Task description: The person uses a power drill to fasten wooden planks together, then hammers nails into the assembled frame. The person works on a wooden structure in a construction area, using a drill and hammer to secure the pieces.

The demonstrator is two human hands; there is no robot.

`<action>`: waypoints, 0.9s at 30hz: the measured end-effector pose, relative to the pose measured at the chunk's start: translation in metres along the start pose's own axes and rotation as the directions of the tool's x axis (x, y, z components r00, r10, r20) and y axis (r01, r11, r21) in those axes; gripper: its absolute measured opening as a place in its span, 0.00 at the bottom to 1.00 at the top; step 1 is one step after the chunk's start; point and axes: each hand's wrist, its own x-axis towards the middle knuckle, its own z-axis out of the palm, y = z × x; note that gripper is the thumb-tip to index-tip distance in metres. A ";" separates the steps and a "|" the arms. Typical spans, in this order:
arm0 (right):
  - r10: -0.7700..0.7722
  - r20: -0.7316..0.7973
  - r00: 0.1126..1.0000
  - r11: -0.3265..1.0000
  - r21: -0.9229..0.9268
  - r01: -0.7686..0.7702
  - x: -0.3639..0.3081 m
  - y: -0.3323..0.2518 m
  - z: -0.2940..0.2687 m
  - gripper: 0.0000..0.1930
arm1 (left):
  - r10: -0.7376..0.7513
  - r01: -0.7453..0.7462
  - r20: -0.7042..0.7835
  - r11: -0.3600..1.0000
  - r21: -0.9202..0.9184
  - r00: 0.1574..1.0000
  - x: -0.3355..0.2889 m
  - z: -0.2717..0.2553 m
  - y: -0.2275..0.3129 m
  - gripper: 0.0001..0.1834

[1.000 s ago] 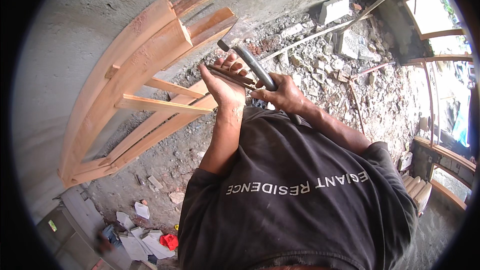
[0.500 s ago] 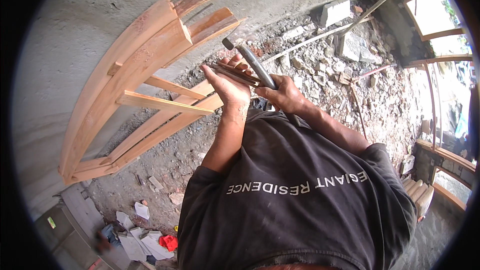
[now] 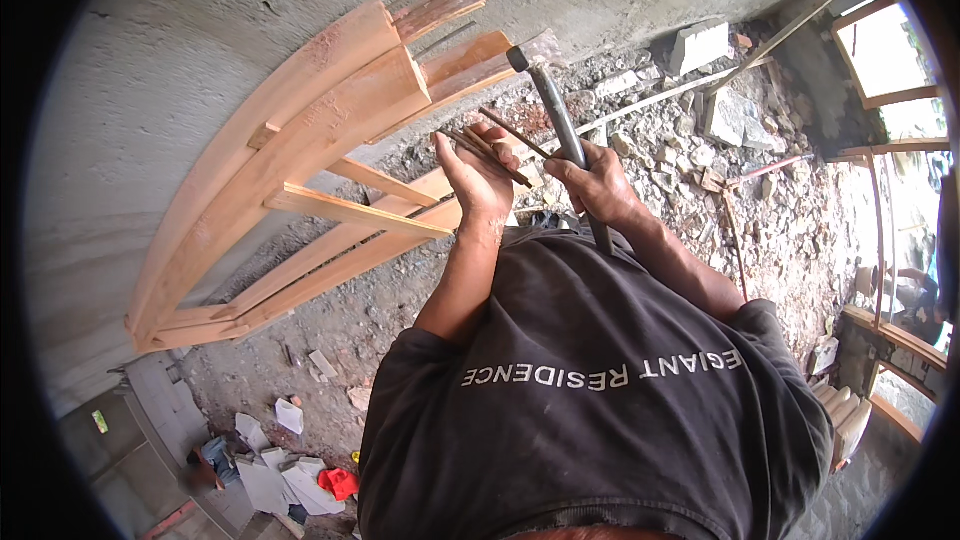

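At twelve o'clock, just beyond the dark shirt [image 3: 600,430], the left hand [image 3: 476,182] is half cupped with the palm upward, its fingers curled about a small bundle of thin brown rods [image 3: 498,160], perhaps long nails. Close beside it, toward one o'clock, the right hand [image 3: 602,188] wraps around the hammer [image 3: 560,115], whose head points to eleven, and seems also to pinch a single rod [image 3: 512,131] that slants toward ten. As I judge it, picking out one piece is done: that rod stands apart from the bundle, while the others lie loose in the palm and none of those in the hands is in wood yet. From nine round to eleven, beside the grey wall [image 3: 190,70], runs the curved wooden frame [image 3: 330,125], its long boards and cross slats [image 3: 360,211] apparently joined already; whether any joint there is left unfastened, I cannot tell. Rubble [image 3: 655,145] spreads toward two
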 end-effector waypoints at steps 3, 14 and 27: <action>-0.012 0.007 1.000 1.000 0.013 0.012 0.008 -0.002 0.002 0.13 | 0.010 -0.014 0.032 0.992 0.129 0.999 0.005 0.001 0.005 0.29; -0.012 0.046 0.999 1.000 -0.011 0.012 0.034 0.002 0.010 0.16 | -0.012 -0.061 0.118 0.799 0.599 0.993 0.009 0.006 0.013 0.12; 0.080 -0.224 0.971 0.975 0.220 -0.029 0.030 0.028 -0.011 0.16 | -0.208 -0.321 0.268 -0.283 0.904 0.941 0.111 0.088 0.156 0.12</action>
